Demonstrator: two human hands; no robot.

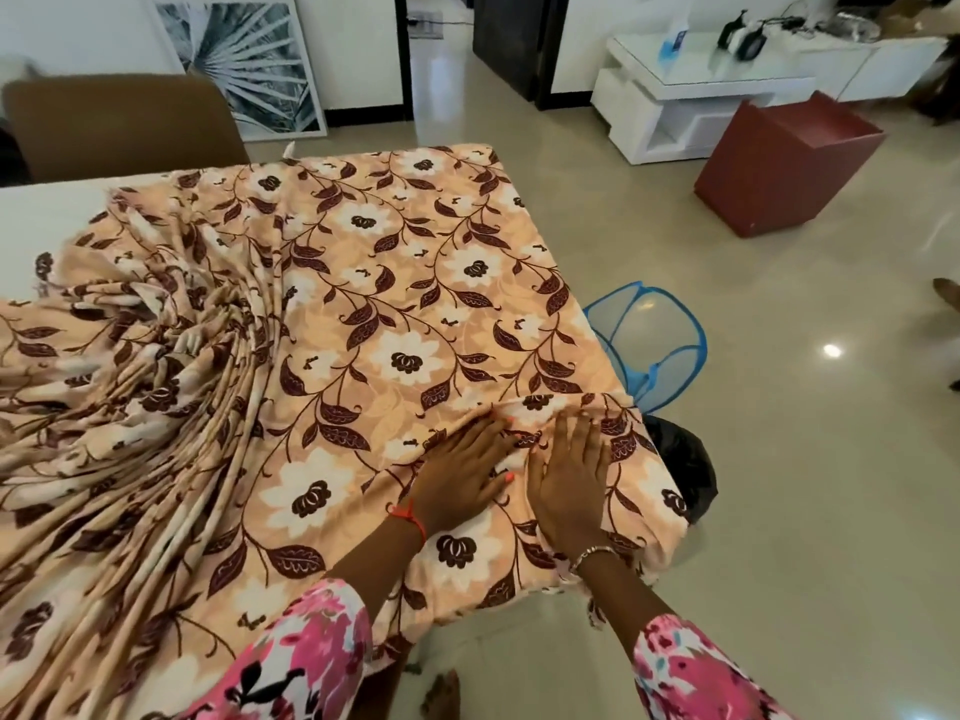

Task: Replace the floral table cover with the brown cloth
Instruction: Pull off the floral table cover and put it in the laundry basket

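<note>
The floral table cover [395,304], peach with white flowers and dark brown leaves, lies over the white table [41,220]. Its left part is gathered into a swirl of tight folds; its right part lies flat and hangs over the right edge. My left hand [465,472] and my right hand [571,478] rest side by side, palms down and fingers spread, on the cover near the table's front right corner, where the cloth bunches slightly ahead of the fingertips. No brown cloth is in view.
A brown chair [119,124] stands behind the table's far left. On the floor to the right are a blue mesh basket [652,345], a black bag [685,470] and a maroon box [784,168]. A white low table [701,90] stands at the back.
</note>
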